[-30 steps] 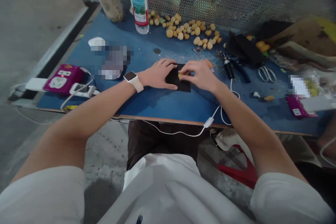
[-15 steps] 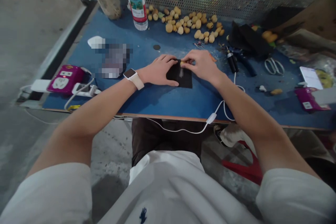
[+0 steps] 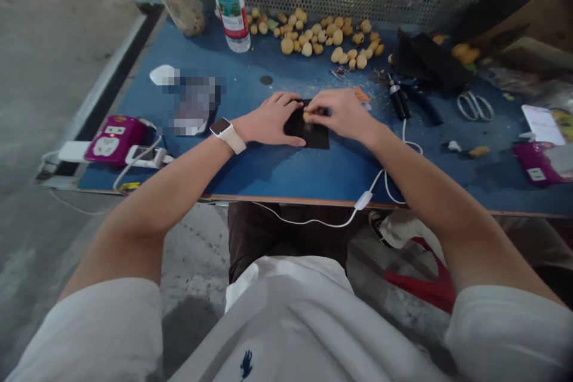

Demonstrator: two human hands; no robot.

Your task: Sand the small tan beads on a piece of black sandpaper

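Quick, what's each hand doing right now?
Left hand: open, lying flat on a black sheet.
Right hand: closed in a pinch on a small yellowish piece.

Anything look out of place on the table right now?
One tan lump lies alone on the right side of the blue table, far from the main pile, and an orange scrap lies just past the right hand, which pinches a yellow piece. A white cable droops over the table's front edge.

Plastic bottle (image 3: 228, 6) stands behind the sheet (image 3: 313, 135)
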